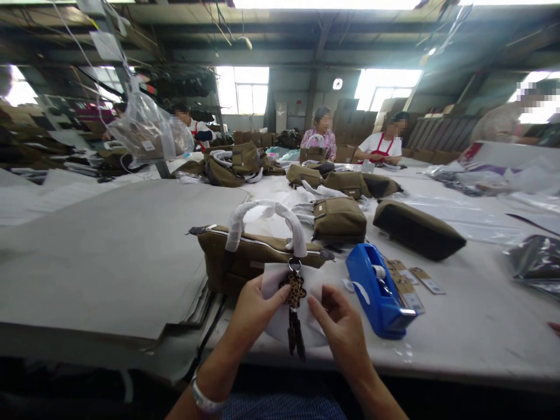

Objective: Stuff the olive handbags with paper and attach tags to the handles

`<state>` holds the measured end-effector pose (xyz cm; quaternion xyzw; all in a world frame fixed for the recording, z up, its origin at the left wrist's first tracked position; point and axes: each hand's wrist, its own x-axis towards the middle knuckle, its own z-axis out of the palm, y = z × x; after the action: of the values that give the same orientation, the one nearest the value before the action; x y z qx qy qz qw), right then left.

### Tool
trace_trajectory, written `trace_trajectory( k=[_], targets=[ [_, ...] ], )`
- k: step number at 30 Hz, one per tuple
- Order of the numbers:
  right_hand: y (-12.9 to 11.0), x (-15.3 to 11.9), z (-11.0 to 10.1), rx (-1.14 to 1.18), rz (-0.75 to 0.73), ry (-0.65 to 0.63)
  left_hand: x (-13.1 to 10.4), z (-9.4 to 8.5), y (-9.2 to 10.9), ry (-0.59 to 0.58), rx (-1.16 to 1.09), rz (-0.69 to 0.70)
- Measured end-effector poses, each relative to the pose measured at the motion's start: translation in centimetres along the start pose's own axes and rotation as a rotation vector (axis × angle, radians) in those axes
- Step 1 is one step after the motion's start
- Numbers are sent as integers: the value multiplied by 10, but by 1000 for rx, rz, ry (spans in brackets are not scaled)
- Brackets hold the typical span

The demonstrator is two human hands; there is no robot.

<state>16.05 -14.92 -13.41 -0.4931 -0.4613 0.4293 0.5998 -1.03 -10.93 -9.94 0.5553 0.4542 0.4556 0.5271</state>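
An olive handbag [245, 256] with white-wrapped handles [266, 207] stands near the table's front edge. From its handle a leopard-patterned charm [296, 290] with a dark tassel [296, 335] hangs on a metal ring, over a sheet of white tissue [273, 280]. My left hand [258, 309] pinches the tissue, its thumb against the left side of the charm. On the charm's right, my right hand [341, 321] has thumb and fingers closed on the tissue's right part. Right of that hand sits a blue tape dispenser [376, 291] with a loose white strip beside it.
Large grey sheets [109, 251] lie stacked at left. More olive bags [339, 219] are spread behind, with a dark-bottomed one [417, 227] at right. Cardboard tags [409, 280] lie by the dispenser. Several people are at the far side; a person's fingertips show at the right edge.
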Motion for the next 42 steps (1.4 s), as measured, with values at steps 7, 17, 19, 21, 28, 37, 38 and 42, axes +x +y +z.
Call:
trace_trajectory(
  k=[7, 17, 19, 21, 28, 37, 38, 42],
  targets=[
    [5, 2, 11, 65, 18, -81, -10, 6, 0, 103, 194, 83],
    [11, -15, -3, -111, -75, -213, -11, 4, 3, 125, 242, 81],
    [18, -18, -14, -254, -176, -208, -8, 1, 3, 103, 182, 70],
    [26, -20, -24, -382, -266, -213, -5, -1, 3, 75, 104, 44],
    [56, -60, -24, -534, -216, -249, 0, -2, 2, 71, 11, 1],
    [20, -33, -31, -284, -8, -82, -2, -10, 3, -44, -20, -35],
    [14, -19, -26, -261, 12, -63, -2, -10, 4, -55, -21, -35],
    [6, 14, 0, -153, 104, -332, -3, -11, 5, -57, -13, -31]
  ],
)
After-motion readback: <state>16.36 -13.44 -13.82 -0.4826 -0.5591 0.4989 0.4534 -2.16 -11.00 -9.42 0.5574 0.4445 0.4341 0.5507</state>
